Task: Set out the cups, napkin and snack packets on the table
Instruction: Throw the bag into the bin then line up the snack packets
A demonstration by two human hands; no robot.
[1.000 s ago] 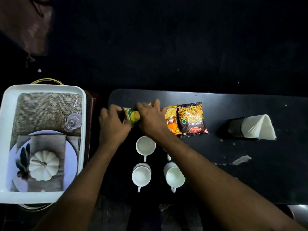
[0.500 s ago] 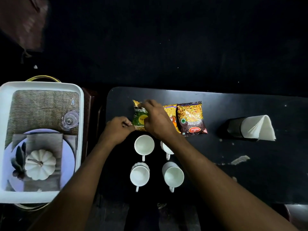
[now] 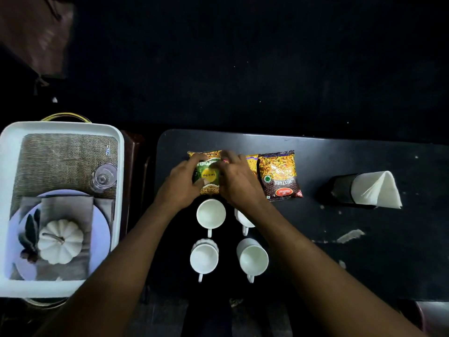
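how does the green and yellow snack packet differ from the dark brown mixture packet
The green and yellow snack packet is gripped by both hands, the left hand and right hand covering much of it; the dark brown mixture packet lies untouched in full view. The green one sits at the left end of the row, the brown one at the right end. Both are glossy printed packets lying on the black table behind the white cups.

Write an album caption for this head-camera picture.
Both hands, left and right, settle a green snack packet above four white cups.
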